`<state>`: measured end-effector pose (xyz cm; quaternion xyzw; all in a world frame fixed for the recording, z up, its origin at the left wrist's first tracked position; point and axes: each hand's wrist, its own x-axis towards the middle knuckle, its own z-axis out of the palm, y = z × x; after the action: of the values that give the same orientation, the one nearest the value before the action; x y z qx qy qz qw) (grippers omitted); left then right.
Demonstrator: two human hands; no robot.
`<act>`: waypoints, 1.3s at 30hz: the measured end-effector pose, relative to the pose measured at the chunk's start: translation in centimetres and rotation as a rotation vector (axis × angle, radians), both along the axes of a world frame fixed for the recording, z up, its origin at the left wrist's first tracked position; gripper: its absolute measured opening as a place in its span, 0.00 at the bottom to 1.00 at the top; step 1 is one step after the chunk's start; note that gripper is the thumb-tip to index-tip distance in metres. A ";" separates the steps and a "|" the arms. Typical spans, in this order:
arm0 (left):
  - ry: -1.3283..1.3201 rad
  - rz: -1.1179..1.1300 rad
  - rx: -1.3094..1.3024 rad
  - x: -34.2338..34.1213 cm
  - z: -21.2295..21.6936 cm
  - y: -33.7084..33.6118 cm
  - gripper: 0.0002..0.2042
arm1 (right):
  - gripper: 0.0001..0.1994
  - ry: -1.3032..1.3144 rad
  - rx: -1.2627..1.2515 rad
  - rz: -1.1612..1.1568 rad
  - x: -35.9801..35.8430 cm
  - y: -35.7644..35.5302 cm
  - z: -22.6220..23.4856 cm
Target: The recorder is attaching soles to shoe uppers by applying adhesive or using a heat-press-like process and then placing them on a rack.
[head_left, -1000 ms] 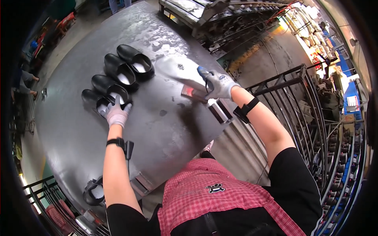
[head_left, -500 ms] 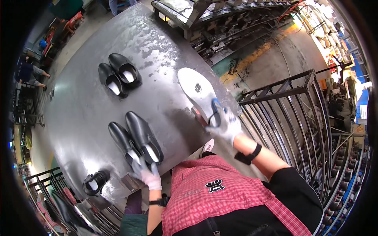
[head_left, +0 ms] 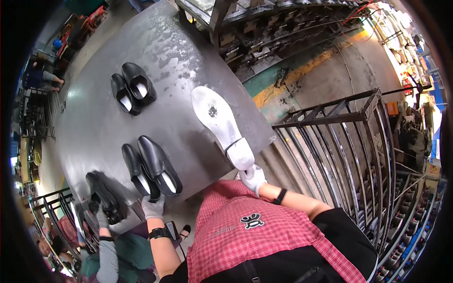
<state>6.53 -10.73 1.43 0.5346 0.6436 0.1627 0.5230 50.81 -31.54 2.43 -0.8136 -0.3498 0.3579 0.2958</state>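
Observation:
My left hand [head_left: 153,207], in a white glove, is closed around the heel of a black slip-on shoe [head_left: 135,167]. Its mate [head_left: 158,162] lies against it, both toes pointing away from me. At the table's right edge, my gloved right hand [head_left: 253,180] is closed at the heel end of a pale sole-shaped piece [head_left: 214,113]. That piece has a separate heel block and a dark round mark near its front. Some of my right fingers are hidden beneath the heel. Farther back, another pair of black shoes [head_left: 133,87] stands with pale insoles showing.
Everything rests on a grey metal table [head_left: 184,113]. A co-worker's gloved hand [head_left: 101,218] touches black shoes [head_left: 103,194] at the near left corner. A metal rack [head_left: 325,141] stands close by on the right, and a dark machine frame [head_left: 250,37] at the back.
My right hand has moved to the heel end and closed, uncovering the heel block. My left hand has shifted left onto the shoe's heel. A co-worker's hand has appeared at the near left shoes.

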 end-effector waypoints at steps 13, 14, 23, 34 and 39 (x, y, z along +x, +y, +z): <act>-0.778 0.457 -0.064 22.9 17.3 8.1 0.27 | 0.13 -0.376 0.040 0.146 3.2 1.2 3.2; -0.750 0.432 -0.026 23.7 16.8 9.0 0.26 | 0.14 -0.380 0.043 0.168 3.2 1.1 5.9; -0.215 -0.075 0.738 32.2 19.4 13.0 0.29 | 0.15 -0.543 -0.298 0.489 6.9 20.8 27.6; -0.442 -1.065 0.764 45.8 18.0 24.3 0.14 | 0.12 -0.197 -0.623 0.505 13.8 30.0 17.7; -0.205 -1.671 0.961 46.6 15.1 12.0 0.16 | 0.26 -0.194 -0.379 0.120 5.4 11.5 21.3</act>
<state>53.16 1.24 16.52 0.9595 -0.1279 0.0302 0.2492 56.25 -20.08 23.76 -0.8629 -0.3510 0.3544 0.0809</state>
